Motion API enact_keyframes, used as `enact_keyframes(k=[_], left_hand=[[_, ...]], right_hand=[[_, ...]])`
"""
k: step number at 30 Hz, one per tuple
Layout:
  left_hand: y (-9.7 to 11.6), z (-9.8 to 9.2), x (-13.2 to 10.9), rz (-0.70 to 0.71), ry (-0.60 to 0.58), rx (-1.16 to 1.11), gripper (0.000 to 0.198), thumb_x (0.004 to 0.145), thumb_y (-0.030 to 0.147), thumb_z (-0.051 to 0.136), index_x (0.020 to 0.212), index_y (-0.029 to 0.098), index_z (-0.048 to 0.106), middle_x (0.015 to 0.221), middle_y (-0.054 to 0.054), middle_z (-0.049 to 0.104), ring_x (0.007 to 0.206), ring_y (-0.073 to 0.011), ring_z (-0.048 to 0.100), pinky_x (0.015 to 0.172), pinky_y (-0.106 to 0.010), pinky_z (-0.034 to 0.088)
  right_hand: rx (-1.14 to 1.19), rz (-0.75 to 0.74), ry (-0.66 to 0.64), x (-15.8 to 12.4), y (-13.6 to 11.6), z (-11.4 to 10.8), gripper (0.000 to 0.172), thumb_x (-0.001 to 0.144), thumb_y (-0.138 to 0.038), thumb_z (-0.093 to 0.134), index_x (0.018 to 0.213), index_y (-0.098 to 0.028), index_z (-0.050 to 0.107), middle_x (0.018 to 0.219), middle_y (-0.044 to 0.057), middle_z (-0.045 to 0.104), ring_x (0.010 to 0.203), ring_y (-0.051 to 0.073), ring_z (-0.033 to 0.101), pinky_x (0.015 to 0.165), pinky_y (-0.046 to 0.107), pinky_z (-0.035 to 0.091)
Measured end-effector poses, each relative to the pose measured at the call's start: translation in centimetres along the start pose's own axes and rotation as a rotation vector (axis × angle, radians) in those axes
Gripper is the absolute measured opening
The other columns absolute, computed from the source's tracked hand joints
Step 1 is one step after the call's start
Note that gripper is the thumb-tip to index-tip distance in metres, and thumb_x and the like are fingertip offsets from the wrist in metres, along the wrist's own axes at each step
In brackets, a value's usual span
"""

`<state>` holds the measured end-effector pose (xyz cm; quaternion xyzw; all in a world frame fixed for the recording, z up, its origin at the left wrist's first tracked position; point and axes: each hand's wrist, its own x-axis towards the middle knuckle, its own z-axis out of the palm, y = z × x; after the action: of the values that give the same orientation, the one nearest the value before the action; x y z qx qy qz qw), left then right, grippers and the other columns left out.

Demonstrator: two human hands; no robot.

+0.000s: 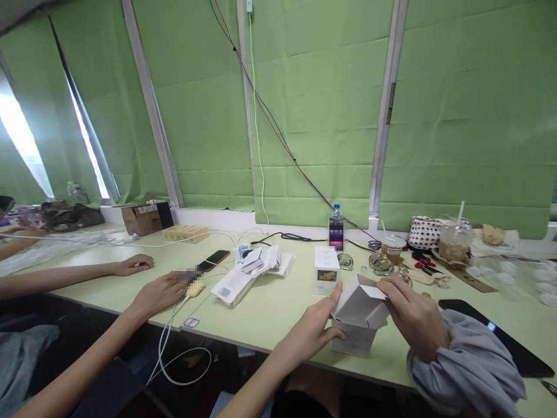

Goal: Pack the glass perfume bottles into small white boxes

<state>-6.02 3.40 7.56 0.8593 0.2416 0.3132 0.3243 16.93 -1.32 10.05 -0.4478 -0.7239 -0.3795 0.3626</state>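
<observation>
My left hand (pixel 314 331) and my right hand (pixel 413 316) both grip a small white carton (pixel 359 313) near the table's front edge. The carton's top flaps stand open. My left thumb and fingers pinch the left flap and side, while my right fingers curl over the right flap. A grey sleeve (pixel 470 366) is bunched at my right wrist. A second white carton (pixel 326 277) with a printed picture stands upright just behind, apart from my hands.
To the left, another person's two hands (pixel 159 293) rest on the pale green table (pixel 270 307) beside a phone (pixel 214 259) and white cables. Flattened white cartons (pixel 261 261), a water bottle (pixel 336 228), an iced drink cup (pixel 455 241) and a black tablet (pixel 500 334) are nearby.
</observation>
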Motion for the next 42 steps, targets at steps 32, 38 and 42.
enact_keyframes(k=[32,38,42], left_hand=[[-2.2,1.9,0.2,-0.017,0.252,0.149,0.079,0.084,0.013,0.057,0.147,0.036,0.014,0.123,-0.004,0.057,0.112,-0.0220,0.055,0.098,-0.038,0.045],[-3.5,1.3,0.4,0.001,0.267,0.182,0.076,0.085,0.011,0.054,0.147,0.034,0.017,0.121,-0.006,0.057,0.110,-0.0210,0.056,0.094,-0.034,0.047],[-3.8,1.0,0.5,0.028,0.269,0.211,0.073,0.088,0.015,0.052,0.148,0.033,0.014,0.121,-0.007,0.057,0.108,-0.0204,0.058,0.091,-0.032,0.049]], right_hand=[[0.254,0.234,-0.288,0.3,-3.0,2.7,0.020,0.088,-0.011,0.034,0.083,-0.021,0.051,0.095,0.007,0.054,0.057,0.014,0.058,0.047,0.026,0.046],[0.302,0.228,-0.320,0.4,-2.9,3.1,0.021,0.092,-0.016,0.039,0.078,-0.021,0.053,0.087,0.006,0.056,0.071,0.019,0.061,0.059,0.030,0.052],[0.415,0.246,-0.409,0.8,-2.9,2.9,0.020,0.094,-0.020,0.045,0.074,-0.021,0.051,0.086,0.004,0.058,0.075,0.018,0.061,0.064,0.029,0.053]])
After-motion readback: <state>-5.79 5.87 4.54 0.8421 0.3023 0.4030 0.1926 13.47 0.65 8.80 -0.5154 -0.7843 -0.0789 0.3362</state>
